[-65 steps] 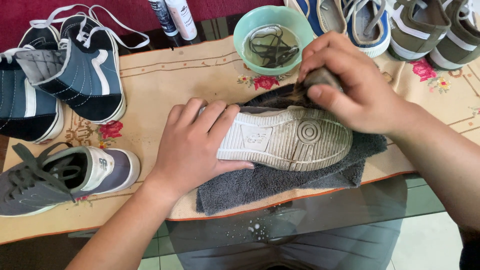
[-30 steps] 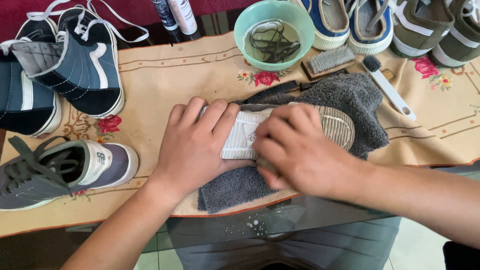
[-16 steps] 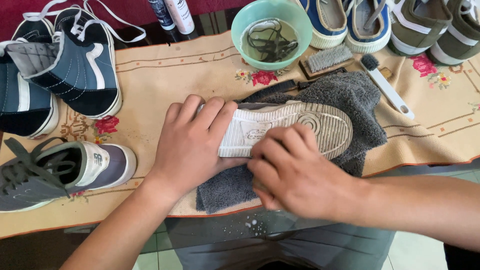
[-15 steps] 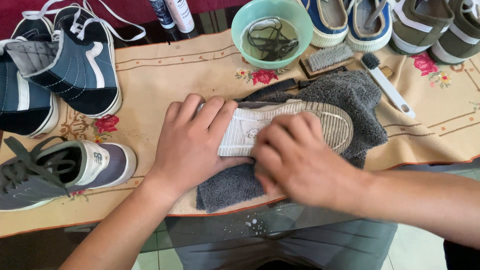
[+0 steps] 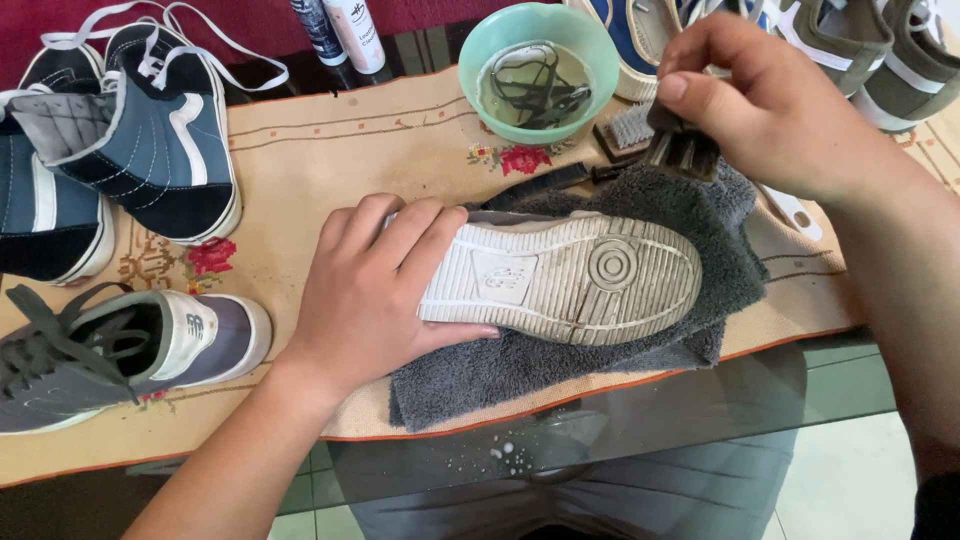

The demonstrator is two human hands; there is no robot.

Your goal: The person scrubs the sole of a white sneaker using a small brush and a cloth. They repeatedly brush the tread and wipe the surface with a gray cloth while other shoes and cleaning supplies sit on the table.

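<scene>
A beige embroidered cloth runner (image 5: 330, 150) covers the table. On it lies a grey terry towel (image 5: 560, 365), and on the towel 1 shoe turned over, its white ribbed rubber sole (image 5: 570, 280) facing up. The left hand (image 5: 375, 285) lies spread flat over the sole's heel end, pressing it down. The right hand (image 5: 770, 100) pinches a small dark-bristled brush (image 5: 682, 145) above the towel's far edge.

A home, most likely a living or dining room: a glass tabletop (image 5: 700, 400) over pale tiled floor (image 5: 850, 480), dressed with an embroidered floral runner (image 5: 330, 150) and crowded with household sneakers (image 5: 165, 135) and a plastic bowl (image 5: 540, 70)
</scene>
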